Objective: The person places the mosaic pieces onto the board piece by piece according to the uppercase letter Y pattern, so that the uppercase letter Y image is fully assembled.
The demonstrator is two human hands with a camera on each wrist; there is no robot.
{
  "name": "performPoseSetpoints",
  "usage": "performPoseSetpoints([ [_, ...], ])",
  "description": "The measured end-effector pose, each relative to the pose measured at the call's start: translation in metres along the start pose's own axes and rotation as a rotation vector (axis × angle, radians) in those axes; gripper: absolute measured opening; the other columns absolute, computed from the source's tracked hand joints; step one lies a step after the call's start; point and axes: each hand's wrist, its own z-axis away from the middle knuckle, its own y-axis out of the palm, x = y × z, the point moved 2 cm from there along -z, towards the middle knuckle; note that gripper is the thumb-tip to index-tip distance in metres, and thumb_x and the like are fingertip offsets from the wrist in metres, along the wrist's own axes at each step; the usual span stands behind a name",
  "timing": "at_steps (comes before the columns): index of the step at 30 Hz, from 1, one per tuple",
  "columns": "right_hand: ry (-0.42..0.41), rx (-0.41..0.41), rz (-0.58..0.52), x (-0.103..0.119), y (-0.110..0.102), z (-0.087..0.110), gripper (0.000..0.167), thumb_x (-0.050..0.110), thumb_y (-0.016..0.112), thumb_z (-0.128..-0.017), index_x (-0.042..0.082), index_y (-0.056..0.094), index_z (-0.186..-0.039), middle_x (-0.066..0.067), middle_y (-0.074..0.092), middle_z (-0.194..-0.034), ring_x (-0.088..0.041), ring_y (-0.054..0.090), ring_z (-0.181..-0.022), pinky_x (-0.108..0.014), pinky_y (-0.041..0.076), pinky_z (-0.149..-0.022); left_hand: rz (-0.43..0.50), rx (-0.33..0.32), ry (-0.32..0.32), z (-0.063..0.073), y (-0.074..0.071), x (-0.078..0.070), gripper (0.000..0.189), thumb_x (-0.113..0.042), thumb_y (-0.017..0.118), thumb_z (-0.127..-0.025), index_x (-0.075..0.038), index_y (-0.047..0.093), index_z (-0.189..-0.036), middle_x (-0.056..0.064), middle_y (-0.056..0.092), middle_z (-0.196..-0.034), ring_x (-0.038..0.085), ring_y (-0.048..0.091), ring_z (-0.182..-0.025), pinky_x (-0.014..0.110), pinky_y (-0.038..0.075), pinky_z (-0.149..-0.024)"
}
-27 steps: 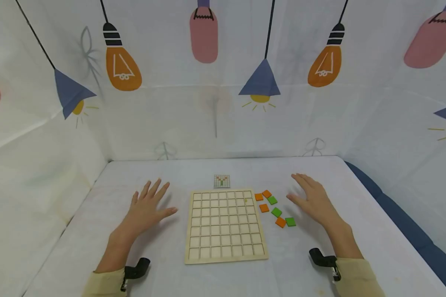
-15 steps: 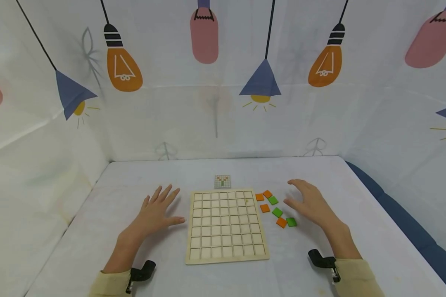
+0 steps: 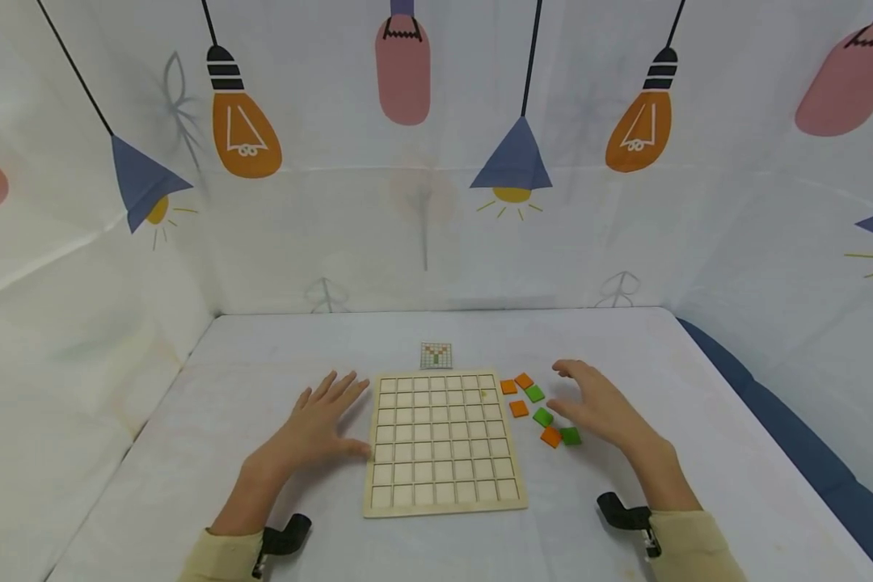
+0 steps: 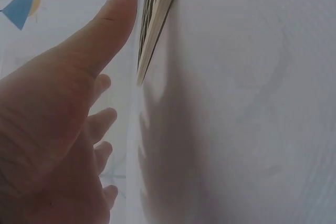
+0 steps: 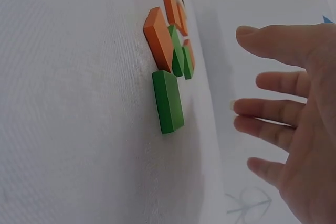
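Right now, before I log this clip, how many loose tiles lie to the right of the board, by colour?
Orange tiles: 4
Green tiles: 3
Total: 7

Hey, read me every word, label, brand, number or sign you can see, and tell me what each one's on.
No readable text anywhere.
Card: small coloured pattern; any writing would be too small to read.
Board: grid lines, no lettering visible.
Tiles: plain orange and green on the visible faces.
Wall: drawings only, such as lamps and bulbs.
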Motion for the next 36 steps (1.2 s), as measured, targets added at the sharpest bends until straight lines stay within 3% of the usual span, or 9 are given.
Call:
performPoseSetpoints([
  [17,-0.040,0.081,0.000,0.008,0.010,-0.001,0.044,0.027,0.073,-0.087,0.009,0.060,-0.125,-0.010,0.064,-0.124,-0.030,0.058,-0.116,-0.052,0.049,-0.098,0.044,0.080,0.064,0.001,0.013,-0.011,0.120,-0.078,0.072,-0.063,-0.020,0.029,-0.158,0.007,0.021,-0.167,0.039,0.012,-0.155,0.069,0.011,-0.118],
  [28,-0.041,0.119,0.007,0.014,0.018,-0.002,0.034,0.024,0.077,-0.084,0.008,0.065,-0.112,-0.006,0.067,-0.112,-0.024,0.061,-0.107,-0.048,0.051,-0.096,0.060,0.124,0.100,0.003,0.015,-0.011,0.116,-0.074,0.074,-0.064,-0.020,0.031,-0.157,0.003,0.022,-0.167,0.037,0.018,-0.154,0.074,0.014,-0.114],
  [36,-0.103,0.106,0.039,0.019,0.020,-0.004,0.030,0.016,0.079,-0.081,0.006,0.066,-0.107,-0.005,0.066,-0.104,-0.022,0.060,-0.099,-0.044,0.053,-0.089,0.055,0.142,0.086,0.003,0.012,-0.012,0.121,-0.070,0.078,-0.064,-0.013,0.029,-0.158,0.004,0.024,-0.166,0.037,0.019,-0.154,0.073,0.014,-0.115],
])
